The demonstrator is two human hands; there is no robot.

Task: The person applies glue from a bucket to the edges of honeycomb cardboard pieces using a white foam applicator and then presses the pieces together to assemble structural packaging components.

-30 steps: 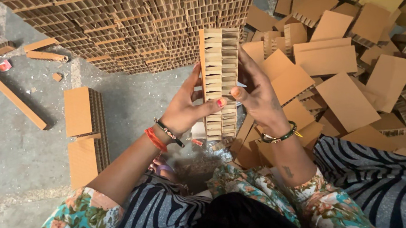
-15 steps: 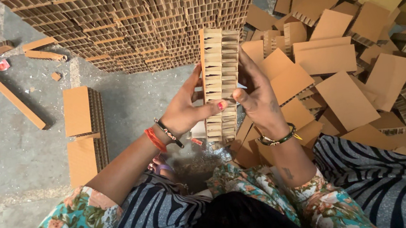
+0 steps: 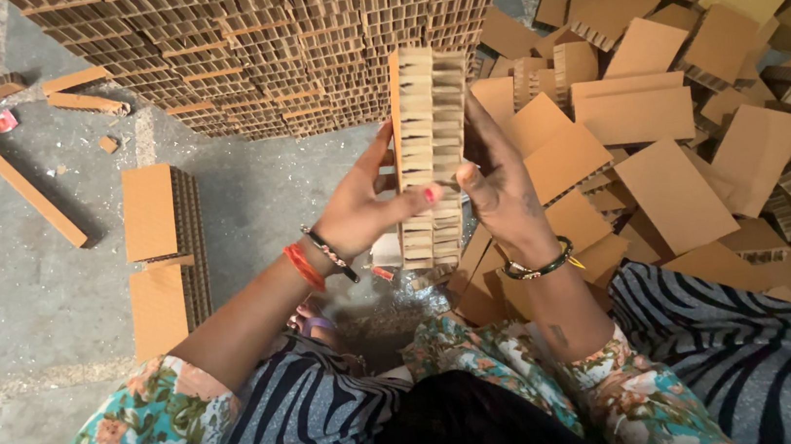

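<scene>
We hold a cardboard stack (image 3: pixel 430 155) between both hands, left hand (image 3: pixel 360 211) and right hand (image 3: pixel 500 191) clamped on its sides. Its long axis runs straight away from us, far end toward the block wall (image 3: pixel 278 38), above the floor (image 3: pixel 30 290) beside loose sheets (image 3: pixel 675 183).

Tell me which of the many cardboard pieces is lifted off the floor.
The long honeycomb cardboard block, held upright between left hand and right hand; all others lie stacked or scattered.
</scene>
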